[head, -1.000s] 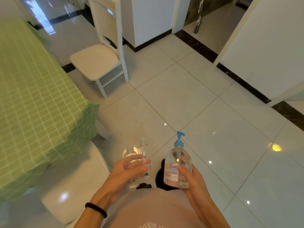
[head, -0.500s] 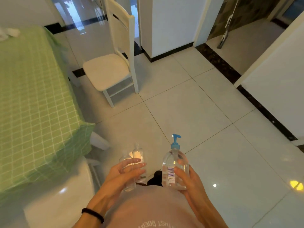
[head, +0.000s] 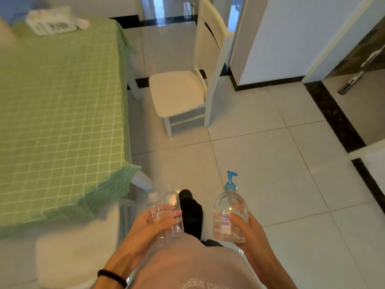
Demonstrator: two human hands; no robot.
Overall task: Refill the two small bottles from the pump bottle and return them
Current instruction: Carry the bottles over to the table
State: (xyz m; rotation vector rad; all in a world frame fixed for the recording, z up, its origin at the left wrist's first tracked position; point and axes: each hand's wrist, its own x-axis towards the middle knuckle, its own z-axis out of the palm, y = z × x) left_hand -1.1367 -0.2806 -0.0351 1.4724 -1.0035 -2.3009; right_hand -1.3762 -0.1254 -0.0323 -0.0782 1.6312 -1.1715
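My left hand [head: 155, 223] grips two small clear bottles [head: 169, 202] side by side, upright, in front of my waist. My right hand [head: 244, 226] is curled round a clear pump bottle [head: 230, 207] with a blue pump head and a white label; it stands upright and holds clear liquid. The two hands are apart, with my dark-socked foot [head: 190, 211] showing on the floor between them.
A table with a green checked cloth [head: 58, 113] fills the left, with a white tissue pack [head: 53, 24] at its far end. A white chair [head: 183, 88] stands ahead beside the table. Another white seat [head: 77, 255] is at lower left. Pale floor tiles [head: 270, 167] spread to the right.
The view has swung left and toward the table, bringing the chair and tablecloth closer to centre. Both hands keep holding their bottles in the same way.
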